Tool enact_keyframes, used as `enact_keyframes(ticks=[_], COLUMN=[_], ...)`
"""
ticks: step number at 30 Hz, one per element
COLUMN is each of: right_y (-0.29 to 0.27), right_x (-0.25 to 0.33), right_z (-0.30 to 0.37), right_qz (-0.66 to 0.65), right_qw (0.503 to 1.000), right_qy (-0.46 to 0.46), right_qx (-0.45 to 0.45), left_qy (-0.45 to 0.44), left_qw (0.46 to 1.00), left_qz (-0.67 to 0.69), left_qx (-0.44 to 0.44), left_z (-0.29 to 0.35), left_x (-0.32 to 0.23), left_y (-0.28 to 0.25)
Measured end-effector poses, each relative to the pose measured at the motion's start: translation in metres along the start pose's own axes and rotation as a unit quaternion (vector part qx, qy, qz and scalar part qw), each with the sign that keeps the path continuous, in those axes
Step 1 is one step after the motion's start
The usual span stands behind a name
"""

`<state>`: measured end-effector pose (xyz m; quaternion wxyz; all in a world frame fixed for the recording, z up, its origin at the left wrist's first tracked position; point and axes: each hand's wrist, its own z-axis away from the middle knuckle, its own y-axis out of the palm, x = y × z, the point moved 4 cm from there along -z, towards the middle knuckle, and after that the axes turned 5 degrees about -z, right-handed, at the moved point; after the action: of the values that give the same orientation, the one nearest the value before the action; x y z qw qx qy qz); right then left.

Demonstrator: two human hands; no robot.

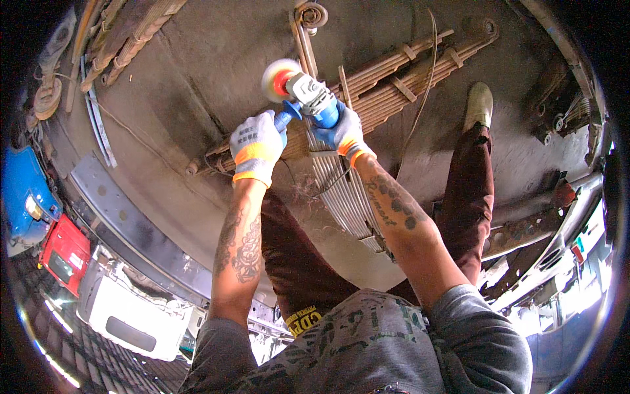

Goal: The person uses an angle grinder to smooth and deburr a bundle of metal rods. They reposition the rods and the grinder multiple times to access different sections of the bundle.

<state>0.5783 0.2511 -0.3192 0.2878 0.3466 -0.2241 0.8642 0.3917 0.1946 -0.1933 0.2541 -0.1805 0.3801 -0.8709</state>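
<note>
An angle grinder (311, 92) with a grey metal head and a blue body is held out in front of me. My left hand (256, 146), in a grey glove with an orange cuff, is wrapped round its blue side handle (284, 118). The matching gloved right hand (344, 131) grips the blue body. A round pale disc (269, 80) with a red-orange centre shows blurred on the head. Below the grinder lie a grey leaf spring (341, 190) and rusty leaf spring packs (420, 84). Whether the disc touches any metal, I cannot tell.
More rusty leaf springs (141, 39) lie at the far left. A thin cord (430, 72) crosses the springs to the right. My shoe (480, 105) rests on the stained floor beside them. A long grey beam (131, 220) curves along the left, with truck cabs (65, 253) beyond.
</note>
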Motion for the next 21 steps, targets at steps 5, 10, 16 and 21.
enact_keyframes(ticks=[5, 10, 16, 21], right_y=[0.005, -0.001, 0.002, -0.006], right_x=[-0.018, -0.024, -0.031, -0.038], right_z=[0.014, 0.000, 0.001, -0.011], right_qz=[-0.097, -0.166, -0.267, -0.269], right_qw=[0.994, 0.984, 0.960, 0.956], right_qy=[0.044, 0.065, 0.069, 0.047], right_qx=[-0.035, -0.011, 0.044, 0.102], left_qy=[0.019, 0.041, 0.046, 0.029], left_qw=[0.999, 0.998, 0.994, 0.991], left_qz=[-0.013, -0.040, -0.051, -0.061], left_qx=[0.037, 0.039, 0.087, 0.114], left_z=[-0.001, -0.018, -0.011, -0.001], left_x=[-0.015, -0.032, -0.051, -0.067], left_y=[-0.009, -0.027, -0.033, -0.037])
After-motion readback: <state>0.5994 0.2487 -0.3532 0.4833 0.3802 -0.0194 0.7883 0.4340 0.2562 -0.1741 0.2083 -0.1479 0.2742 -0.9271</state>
